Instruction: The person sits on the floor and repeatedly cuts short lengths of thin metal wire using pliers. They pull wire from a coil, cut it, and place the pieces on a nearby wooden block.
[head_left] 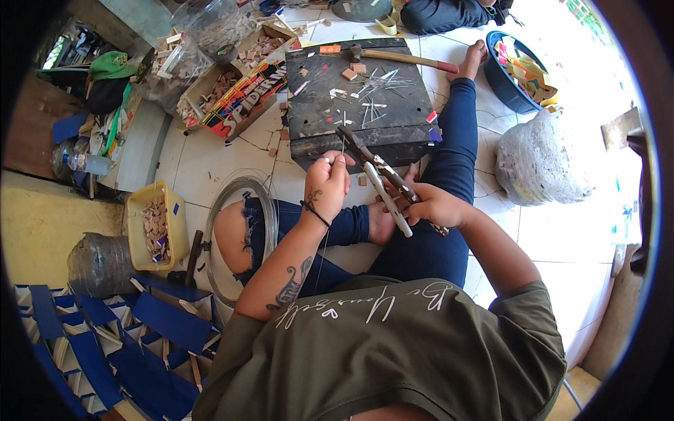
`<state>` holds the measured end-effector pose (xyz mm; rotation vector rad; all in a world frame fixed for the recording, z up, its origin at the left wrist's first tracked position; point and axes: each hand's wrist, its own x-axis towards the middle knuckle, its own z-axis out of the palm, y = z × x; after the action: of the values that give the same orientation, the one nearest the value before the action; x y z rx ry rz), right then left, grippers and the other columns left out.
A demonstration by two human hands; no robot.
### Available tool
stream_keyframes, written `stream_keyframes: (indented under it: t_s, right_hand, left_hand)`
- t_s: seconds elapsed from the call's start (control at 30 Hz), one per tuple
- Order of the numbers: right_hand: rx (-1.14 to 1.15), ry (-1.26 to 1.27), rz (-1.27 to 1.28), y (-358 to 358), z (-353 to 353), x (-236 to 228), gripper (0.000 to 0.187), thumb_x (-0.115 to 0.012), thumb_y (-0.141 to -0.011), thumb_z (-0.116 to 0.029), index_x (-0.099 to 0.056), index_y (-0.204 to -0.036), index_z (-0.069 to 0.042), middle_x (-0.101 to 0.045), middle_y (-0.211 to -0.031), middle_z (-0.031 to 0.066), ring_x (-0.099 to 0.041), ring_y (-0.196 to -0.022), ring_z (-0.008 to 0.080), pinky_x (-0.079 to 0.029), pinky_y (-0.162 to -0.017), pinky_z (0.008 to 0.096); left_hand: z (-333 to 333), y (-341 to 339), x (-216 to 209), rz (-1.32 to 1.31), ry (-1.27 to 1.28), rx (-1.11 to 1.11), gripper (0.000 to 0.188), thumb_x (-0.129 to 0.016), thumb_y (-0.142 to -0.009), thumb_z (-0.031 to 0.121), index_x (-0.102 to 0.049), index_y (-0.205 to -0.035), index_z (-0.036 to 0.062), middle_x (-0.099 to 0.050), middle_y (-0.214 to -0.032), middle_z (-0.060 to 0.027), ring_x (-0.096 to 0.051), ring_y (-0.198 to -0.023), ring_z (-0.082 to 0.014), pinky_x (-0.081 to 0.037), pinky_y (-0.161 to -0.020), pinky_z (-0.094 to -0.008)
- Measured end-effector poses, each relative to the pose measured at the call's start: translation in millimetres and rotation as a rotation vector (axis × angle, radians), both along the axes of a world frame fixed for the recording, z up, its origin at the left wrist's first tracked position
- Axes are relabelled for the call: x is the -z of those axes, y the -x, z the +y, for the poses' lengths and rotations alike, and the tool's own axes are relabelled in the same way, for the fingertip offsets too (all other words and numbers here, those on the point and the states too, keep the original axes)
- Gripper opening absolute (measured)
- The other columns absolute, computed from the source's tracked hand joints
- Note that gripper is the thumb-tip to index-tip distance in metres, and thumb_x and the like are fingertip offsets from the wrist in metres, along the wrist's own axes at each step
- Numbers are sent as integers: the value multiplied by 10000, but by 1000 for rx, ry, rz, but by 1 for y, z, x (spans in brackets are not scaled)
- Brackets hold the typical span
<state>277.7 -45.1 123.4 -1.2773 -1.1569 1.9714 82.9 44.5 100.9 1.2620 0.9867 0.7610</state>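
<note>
My left hand (328, 181) pinches a thin metal wire (343, 146) whose tip points up towards the pliers. My right hand (433, 205) grips long-handled pliers (372, 158), one handle whitish and the other dark brown. The jaws of the pliers are at the wire, by the near edge of a black wooden block (319, 105). On the block lie several short cut wires (382, 85), small brown pieces and a hammer (400, 59). A coil of wire (271, 235) rests against my left knee, beside my left forearm.
A yellow basin (181, 224) of small brown pieces stands at left, above stacked blue-covered pieces (172, 319). Cardboard boxes (242, 105) with more pieces are beyond. At right are a blue tub (502, 88) and a wrapped bundle (540, 165). Another person's dark-clothed leg (442, 15) shows at the top.
</note>
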Motion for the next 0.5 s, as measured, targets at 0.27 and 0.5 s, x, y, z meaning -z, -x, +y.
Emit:
stream_keyframes:
  t_s: [0.27,0.5]
  right_hand:
    - [-69,-95,-124,-2,4,5,515,-512,-698,-103,-436,-1194,12,-585,-952,124,-572,-860,212,-440,-775,304]
    - [71,-174,-343,-2,7,21,308,-545,-687,-138,-525,-950,21,-597,-784,126,-584,-762,188,-455,-679,287]
  left_hand:
    - [-1,-2,-2,108,-85,0,230,-394,-924,142,-543,-808,10,-450,-487,4,-400,-423,-53,-322,-419,-221]
    - [-5,1,-3,26,77,45,235,-369,-935,168,-535,-878,13,-479,-502,-13,-381,-360,-52,-302,-350,-202]
